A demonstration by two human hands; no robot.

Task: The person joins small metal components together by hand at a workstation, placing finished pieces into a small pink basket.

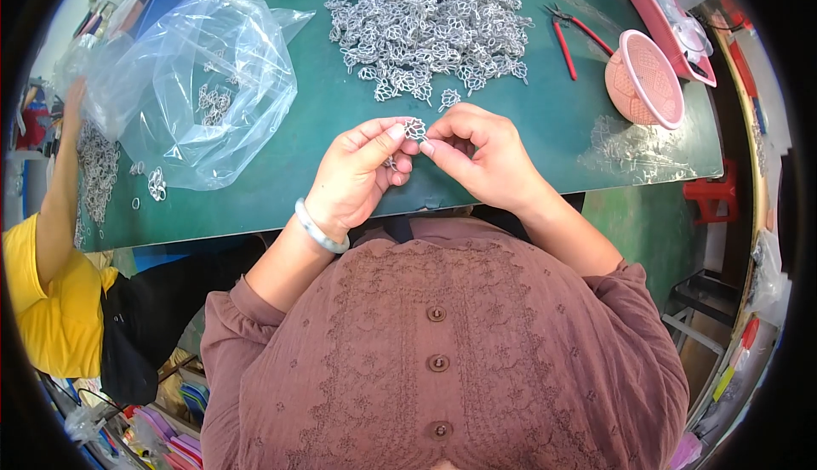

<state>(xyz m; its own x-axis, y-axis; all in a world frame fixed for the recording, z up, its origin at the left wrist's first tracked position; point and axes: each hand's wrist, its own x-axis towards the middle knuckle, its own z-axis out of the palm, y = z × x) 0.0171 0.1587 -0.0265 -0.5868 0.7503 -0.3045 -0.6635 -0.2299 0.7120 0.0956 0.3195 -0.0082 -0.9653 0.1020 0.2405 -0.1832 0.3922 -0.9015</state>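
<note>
Close to the table's near edge, my left hand [357, 168] pinches a small silver openwork metal piece [414, 129] between thumb and fingers. A bit more silver metal shows among its lower fingers, too small to make out. My right hand [481, 153] is closed at the other side of the same piece, thumb and forefinger pressed on its edge. Just beyond my hands lies one loose silver piece [449, 98]. Behind it rises a large heap of the same openwork pieces [430, 23].
A clear plastic bag [264, 87] with some pieces lies left. Red-handled pliers [566, 49], a pink basket [625, 87] and a pink tray [659, 19] are right on the green table [528, 121]. A co-worker in yellow [59, 300] reaches in at far left, beside another metal pile [98, 172].
</note>
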